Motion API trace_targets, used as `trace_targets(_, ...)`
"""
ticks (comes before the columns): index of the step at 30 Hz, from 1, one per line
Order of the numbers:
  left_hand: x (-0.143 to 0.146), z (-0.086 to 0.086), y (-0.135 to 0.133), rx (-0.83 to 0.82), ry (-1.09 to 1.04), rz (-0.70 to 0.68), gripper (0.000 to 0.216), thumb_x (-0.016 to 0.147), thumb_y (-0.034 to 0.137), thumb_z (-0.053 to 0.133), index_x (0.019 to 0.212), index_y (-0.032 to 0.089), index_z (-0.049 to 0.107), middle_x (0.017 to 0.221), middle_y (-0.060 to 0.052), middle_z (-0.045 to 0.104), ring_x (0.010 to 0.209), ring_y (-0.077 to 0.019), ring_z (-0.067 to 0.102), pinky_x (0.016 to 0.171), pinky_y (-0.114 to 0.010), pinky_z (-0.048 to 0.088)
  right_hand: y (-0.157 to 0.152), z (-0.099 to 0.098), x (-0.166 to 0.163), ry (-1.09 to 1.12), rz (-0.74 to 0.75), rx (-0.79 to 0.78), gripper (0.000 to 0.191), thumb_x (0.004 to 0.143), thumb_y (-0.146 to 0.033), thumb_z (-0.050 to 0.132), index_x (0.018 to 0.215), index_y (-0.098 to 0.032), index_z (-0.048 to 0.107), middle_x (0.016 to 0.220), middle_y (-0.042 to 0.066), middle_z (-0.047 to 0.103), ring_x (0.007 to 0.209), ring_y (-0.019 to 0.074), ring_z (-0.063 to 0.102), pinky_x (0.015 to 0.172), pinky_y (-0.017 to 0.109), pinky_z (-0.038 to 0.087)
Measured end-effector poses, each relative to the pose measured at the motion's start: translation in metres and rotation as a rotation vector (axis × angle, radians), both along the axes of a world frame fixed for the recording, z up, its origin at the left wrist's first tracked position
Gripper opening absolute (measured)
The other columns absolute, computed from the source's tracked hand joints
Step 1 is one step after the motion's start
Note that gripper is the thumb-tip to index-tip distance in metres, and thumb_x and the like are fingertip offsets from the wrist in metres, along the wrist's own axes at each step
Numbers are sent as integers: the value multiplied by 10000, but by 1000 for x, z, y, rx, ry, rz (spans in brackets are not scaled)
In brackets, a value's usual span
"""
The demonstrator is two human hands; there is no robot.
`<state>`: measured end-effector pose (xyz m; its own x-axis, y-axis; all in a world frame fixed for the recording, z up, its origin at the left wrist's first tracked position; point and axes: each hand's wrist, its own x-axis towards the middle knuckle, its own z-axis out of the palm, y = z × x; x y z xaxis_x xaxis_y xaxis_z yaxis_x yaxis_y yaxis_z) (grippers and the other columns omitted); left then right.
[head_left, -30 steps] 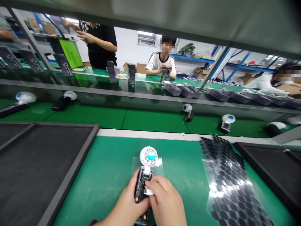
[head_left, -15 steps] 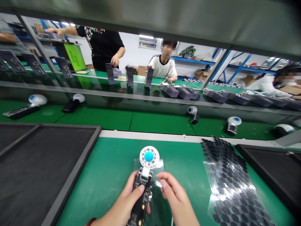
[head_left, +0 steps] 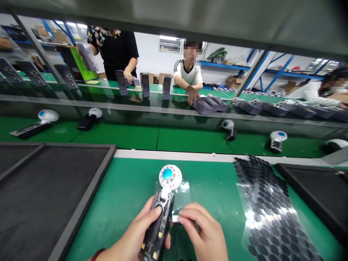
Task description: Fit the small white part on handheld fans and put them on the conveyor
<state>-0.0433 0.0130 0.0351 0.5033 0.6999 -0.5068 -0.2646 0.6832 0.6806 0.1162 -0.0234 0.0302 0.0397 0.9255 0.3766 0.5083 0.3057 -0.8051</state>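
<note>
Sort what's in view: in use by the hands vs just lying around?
In use:
- handheld fan, gripped by left hand
- small white part, pinched by right hand beside the fan body
- clear bag under the fan

Lying about:
- sheet of black round pads
- black trays
- fans on the belt

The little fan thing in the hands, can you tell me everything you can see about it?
The little fan has a round white head with a blue centre and slots around it, on a short white neck. Its handle looks like dark see-through plastic, with small yellow parts near the bottom. It lies tilted over a clear plastic bag on the green table. The left hand grips the handle, thumb on top. The right hand pinches a small white piece at the handle's side.
</note>
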Motion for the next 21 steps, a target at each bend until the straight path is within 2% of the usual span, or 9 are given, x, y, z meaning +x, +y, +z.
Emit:
trace_targets(6, 2, -4, 0, -55, -35, -13, 290, 827, 392, 397, 1055, 212, 391, 739, -30, 573, 469, -158, 581, 427, -233, 390, -1, -2, -2, -70, -13, 79, 117, 785, -93, 523, 801, -202, 564, 742, 8, 588, 676, 123, 563, 597, 209, 472)
trace_targets(11, 2, 0, 1, -58, -18, -6, 256, 835, 411, 385, 1005, 220, 383, 712, -8, 561, 468, -157, 579, 436, -246, 419, -2, -4, -5, -139, 12, 198, 178, 777, -58, 515, 862, -210, 553, 754, 20, 604, 688, 142, 568, 613, 254, 494)
trace_targets(15, 0, 4, 1, -103, 18, -10, 269, 833, 460, 360, 892, 200, 400, 688, -8, 570, 441, -148, 571, 416, -241, 422, 0, -4, -7, -159, -4, 311, 194, 793, -57, 502, 909, -205, 551, 751, 35, 604, 690, 151, 563, 607, 277, 506)
trace_targets(18, 1, 7, 2, -156, 44, -27, 302, 834, 482, 339, 830, 186, 401, 683, -13, 572, 401, -132, 552, 395, -237, 418, 3, 0, -8, -137, 41, 420, 145, 816, -72, 486, 885, -165, 573, 719, 53, 608, 659, 147, 548, 565, 266, 509)
trace_targets(21, -1, 10, 5, -139, 62, -29, 281, 841, 461, 347, 853, 187, 410, 678, -5, 569, 412, -125, 559, 397, -220, 412, 5, 3, -9, -124, 92, 438, 139, 820, -63, 479, 867, -145, 581, 702, 67, 616, 649, 149, 536, 540, 259, 507)
